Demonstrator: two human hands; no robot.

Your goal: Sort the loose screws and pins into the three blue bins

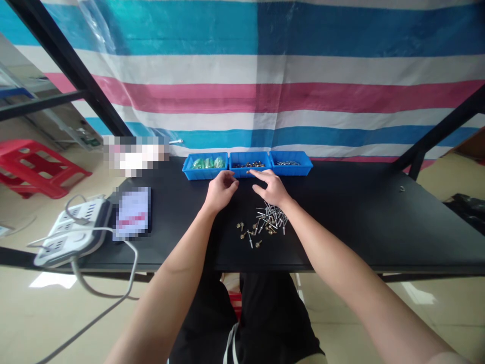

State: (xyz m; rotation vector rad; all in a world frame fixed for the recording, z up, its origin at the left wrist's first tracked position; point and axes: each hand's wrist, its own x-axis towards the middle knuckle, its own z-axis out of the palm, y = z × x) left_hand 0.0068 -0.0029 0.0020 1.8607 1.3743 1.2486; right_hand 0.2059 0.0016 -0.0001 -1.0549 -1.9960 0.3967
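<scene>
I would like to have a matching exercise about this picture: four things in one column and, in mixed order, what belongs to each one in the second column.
Things
1. Left blue bin
2. Middle blue bin
3. Right blue bin
4. Loose pile

Descriptions
A. Holds thin silvery parts
B. Lies on the black table near the right hand, silvery and brass-coloured parts mixed
C. Holds brass-coloured parts
D. Holds green pieces

Right pairs: 1-D, 2-C, 3-A, 4-B
</scene>
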